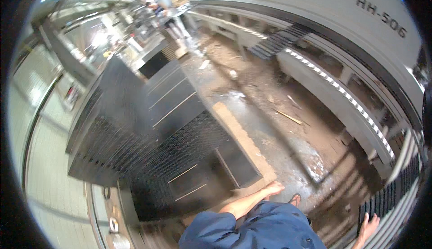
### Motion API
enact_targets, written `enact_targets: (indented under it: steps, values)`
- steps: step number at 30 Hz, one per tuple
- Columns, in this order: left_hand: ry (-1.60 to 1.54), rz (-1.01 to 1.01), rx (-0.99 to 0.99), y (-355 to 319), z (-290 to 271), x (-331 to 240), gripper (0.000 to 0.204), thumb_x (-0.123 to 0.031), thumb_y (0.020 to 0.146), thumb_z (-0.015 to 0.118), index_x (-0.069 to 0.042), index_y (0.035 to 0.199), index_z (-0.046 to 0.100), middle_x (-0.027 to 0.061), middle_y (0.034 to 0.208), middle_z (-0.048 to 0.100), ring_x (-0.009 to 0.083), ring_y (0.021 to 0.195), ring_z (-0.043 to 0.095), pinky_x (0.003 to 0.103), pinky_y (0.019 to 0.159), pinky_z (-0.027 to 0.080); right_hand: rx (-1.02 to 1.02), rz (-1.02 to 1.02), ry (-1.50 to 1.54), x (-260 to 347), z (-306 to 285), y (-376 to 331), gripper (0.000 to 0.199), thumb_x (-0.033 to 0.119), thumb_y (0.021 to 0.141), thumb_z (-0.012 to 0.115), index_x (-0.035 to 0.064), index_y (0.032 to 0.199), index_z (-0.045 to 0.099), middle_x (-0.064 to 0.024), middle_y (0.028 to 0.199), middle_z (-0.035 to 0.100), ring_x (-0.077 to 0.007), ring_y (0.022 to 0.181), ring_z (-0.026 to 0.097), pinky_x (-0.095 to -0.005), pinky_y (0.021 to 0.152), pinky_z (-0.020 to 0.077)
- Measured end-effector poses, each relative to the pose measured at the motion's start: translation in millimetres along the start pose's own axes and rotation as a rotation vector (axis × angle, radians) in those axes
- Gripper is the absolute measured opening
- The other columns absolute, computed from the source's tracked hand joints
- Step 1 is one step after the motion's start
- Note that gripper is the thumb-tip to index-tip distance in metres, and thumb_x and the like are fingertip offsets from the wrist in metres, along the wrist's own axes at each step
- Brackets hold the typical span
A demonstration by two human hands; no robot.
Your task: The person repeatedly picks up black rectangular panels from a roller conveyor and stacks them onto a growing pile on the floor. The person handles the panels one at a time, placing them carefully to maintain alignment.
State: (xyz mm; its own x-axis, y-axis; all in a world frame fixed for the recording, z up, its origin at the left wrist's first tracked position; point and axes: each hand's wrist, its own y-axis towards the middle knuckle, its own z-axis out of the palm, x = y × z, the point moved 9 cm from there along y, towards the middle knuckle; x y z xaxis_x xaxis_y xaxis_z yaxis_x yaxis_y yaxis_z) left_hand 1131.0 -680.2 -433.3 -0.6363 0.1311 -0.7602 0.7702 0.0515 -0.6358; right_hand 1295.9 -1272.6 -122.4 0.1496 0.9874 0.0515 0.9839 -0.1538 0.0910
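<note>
My left hand [273, 188] is stretched out low in front of me, beside the near corner of a large stack of black panels [198, 177]. Its fingers look extended, and nothing shows in them. At the lower right, my right hand [369, 225] reaches to a row of black strips [390, 195] lying on pale rollers. Its fingers are apart and touch the near end of the strips.
A long grey machine [324, 6] runs along the right, with a striped rail [337, 82] and more black strips [281, 39] farther up. Debris and a thin wooden stick [289, 117] lie on the floor. A person [173, 17] stands far off.
</note>
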Motion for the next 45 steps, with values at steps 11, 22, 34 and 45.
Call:
enact_targets:
  steps: [11, 22, 34, 45]
  values:
    - [-0.613, -0.083, 0.844, -54, 242, -284, 0.048, -0.029, 0.093, 0.065, -0.003, 0.131, 0.051, 0.0109, 0.124, 0.06, 0.0237, 0.11, 0.061, 0.041, 0.093, 0.051, -0.267, -0.097, 0.135, 154, -59, -29, 0.056, 0.06, 0.066, 0.073, 0.0051, 0.069, 0.065, -0.0121, 0.07, 0.06, -0.0301, 0.07, 0.06, -0.0445, 0.064, 0.0462]
    - [-0.751, 0.0, 0.405, -37, 194, -282, 0.035, -0.002, 0.084, 0.065, 0.007, 0.117, 0.057, 0.0133, 0.113, 0.062, 0.0253, 0.1, 0.062, 0.04, 0.093, 0.05, -0.428, 0.007, 0.73, 128, -58, -57, 0.023, 0.016, 0.077, 0.07, 0.0017, 0.095, 0.067, -0.0169, 0.093, 0.065, -0.0335, 0.086, 0.064, -0.0399, 0.079, 0.0524]
    - [-0.724, 0.1, 0.378, -82, 141, -331, 0.044, -0.003, 0.078, 0.072, 0.005, 0.119, 0.057, 0.0105, 0.113, 0.064, 0.0216, 0.101, 0.063, 0.037, 0.092, 0.05, 0.116, 0.647, 2.375, 72, 90, 54, 0.042, 0.028, 0.087, 0.071, 0.0008, 0.117, 0.061, -0.0117, 0.115, 0.067, -0.0242, 0.101, 0.065, -0.0414, 0.095, 0.0514]
    - [-0.66, 0.077, 0.532, -56, 153, -335, 0.047, -0.002, 0.074, 0.071, 0.006, 0.119, 0.058, 0.0131, 0.114, 0.066, 0.0251, 0.101, 0.065, 0.037, 0.091, 0.051, -0.313, 0.669, 2.275, 21, 29, -35, 0.032, 0.005, 0.083, 0.069, 0.0002, 0.114, 0.062, -0.0096, 0.111, 0.067, -0.0228, 0.1, 0.064, -0.037, 0.094, 0.0494]
